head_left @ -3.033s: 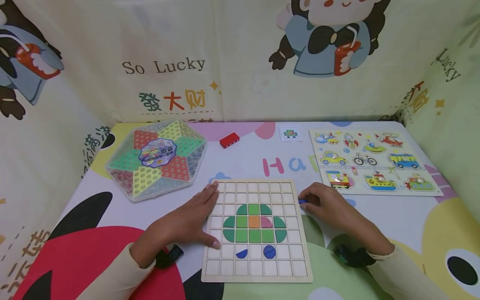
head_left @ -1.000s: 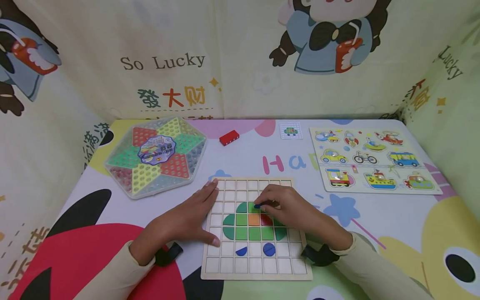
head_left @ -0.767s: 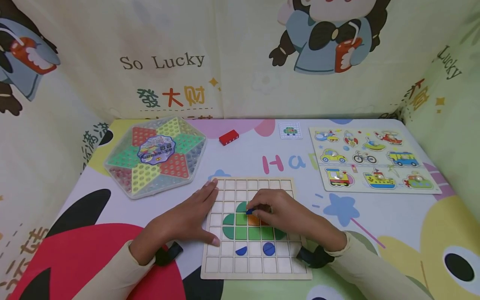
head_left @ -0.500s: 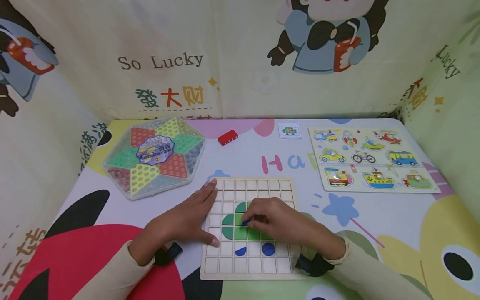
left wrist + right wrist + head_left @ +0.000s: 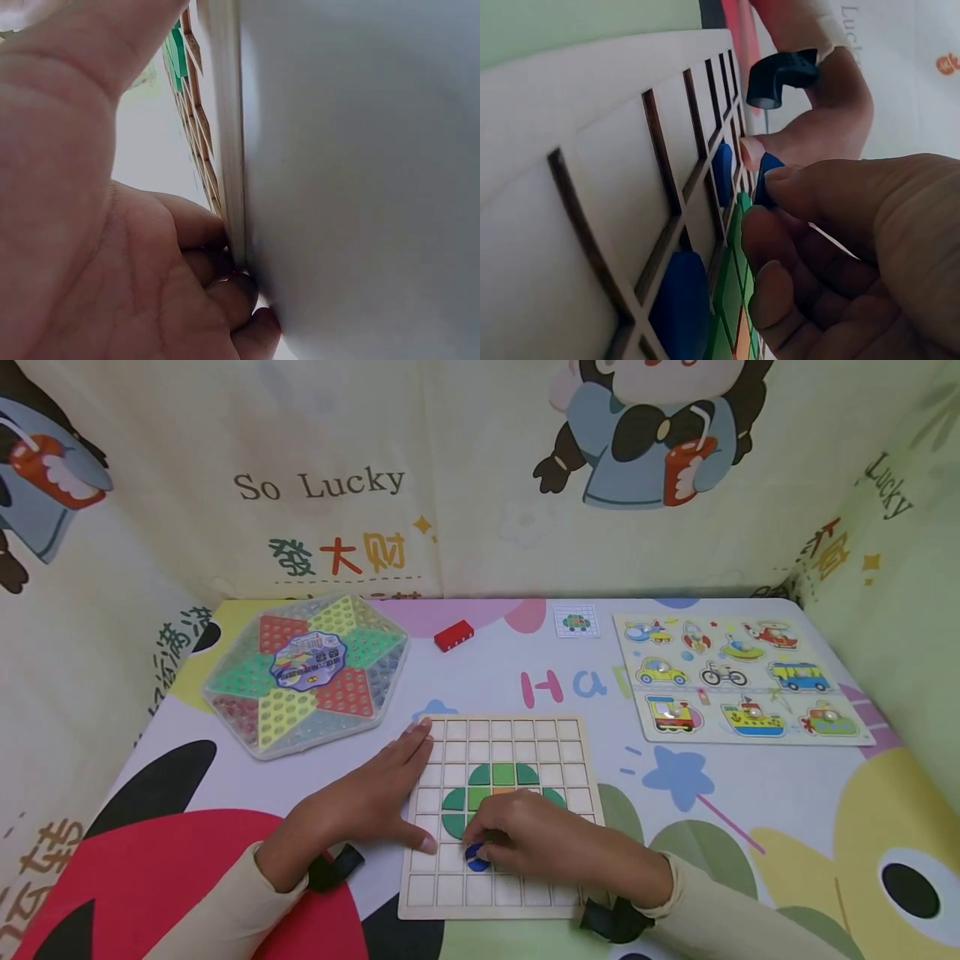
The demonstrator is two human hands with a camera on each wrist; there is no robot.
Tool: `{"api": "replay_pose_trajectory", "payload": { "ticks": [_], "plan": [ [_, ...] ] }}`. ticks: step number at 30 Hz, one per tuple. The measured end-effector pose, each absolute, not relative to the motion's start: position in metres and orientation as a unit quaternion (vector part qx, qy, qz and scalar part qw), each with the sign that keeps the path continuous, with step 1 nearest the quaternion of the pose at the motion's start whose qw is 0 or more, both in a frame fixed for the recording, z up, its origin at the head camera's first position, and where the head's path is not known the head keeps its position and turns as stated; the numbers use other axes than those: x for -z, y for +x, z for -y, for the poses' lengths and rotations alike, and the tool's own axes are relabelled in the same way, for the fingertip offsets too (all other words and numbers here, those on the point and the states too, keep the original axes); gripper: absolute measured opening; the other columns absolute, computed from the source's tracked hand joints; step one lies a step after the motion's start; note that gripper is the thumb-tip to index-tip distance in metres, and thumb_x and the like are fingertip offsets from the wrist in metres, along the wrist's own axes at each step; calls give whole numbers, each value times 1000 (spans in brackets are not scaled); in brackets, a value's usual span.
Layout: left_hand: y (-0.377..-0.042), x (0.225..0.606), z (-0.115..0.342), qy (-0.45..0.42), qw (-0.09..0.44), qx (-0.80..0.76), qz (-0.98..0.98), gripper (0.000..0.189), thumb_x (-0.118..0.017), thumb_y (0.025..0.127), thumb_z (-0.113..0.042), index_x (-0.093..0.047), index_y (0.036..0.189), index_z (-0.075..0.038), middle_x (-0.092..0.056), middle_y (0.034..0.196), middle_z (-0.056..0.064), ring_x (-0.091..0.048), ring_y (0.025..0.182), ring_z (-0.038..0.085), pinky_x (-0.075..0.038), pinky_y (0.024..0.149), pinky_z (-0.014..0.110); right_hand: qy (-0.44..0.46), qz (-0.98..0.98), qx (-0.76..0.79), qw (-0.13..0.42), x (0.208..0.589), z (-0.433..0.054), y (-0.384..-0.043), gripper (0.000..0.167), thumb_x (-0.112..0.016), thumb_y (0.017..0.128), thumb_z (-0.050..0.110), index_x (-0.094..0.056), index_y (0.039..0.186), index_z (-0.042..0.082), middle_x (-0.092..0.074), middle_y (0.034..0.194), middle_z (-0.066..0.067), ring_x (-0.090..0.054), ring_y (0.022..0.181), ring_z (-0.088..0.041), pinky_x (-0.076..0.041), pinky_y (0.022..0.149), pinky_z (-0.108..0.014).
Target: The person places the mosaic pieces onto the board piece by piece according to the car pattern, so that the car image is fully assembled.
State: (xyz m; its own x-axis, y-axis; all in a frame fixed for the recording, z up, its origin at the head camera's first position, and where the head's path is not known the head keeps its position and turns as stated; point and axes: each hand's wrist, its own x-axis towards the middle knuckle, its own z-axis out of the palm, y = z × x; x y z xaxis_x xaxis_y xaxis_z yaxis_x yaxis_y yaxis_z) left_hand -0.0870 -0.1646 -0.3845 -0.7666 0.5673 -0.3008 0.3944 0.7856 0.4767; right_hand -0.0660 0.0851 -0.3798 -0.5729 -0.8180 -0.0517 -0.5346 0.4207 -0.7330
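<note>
A wooden grid board (image 5: pixel 517 912) lies at the front of the table, with green tiles (image 5: pixel 503 774) set in its middle cells. My left hand (image 5: pixel 367 806) rests spread along the board's left edge, thumb over the frame; its fingertips touch the side in the left wrist view. My right hand (image 5: pixel 536 839) pinches a blue half-round tile (image 5: pixel 765 176) between thumb and finger, just above a lower-left cell. That cell holds another blue half-round tile (image 5: pixel 722 172). Nearer in the right wrist view, blue pieces (image 5: pixel 679 304) fill another cell, hidden behind my right hand in the head view.
A hexagonal Chinese checkers case (image 5: pixel 247 714) lies at the back left, a small red box (image 5: pixel 453 636) beside it. Behind the board lies a small pattern card (image 5: pixel 577 621). A vehicle puzzle board (image 5: pixel 742 685) lies at the right.
My right hand has carried the blue half-round tile from beside the board's right edge, leftward and then nearer, to the lower-left blue tile. My left hand stays in place.
</note>
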Motion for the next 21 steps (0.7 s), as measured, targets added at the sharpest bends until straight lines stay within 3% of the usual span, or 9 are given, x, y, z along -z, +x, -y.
{"api": "replay_pose_trajectory", "payload": {
  "ticks": [21],
  "plan": [
    [-88,387,167,270,219,-205,-915,125,-81,66,-59,-15,154,0,1,163,9,-2,147,32,-17,114,51,-435,-837,281,176,383,-82,-64,13,-72,90,13,-77,101,15,-62,94,12,-54,87,4,-46,82,-15]
  ]
}}
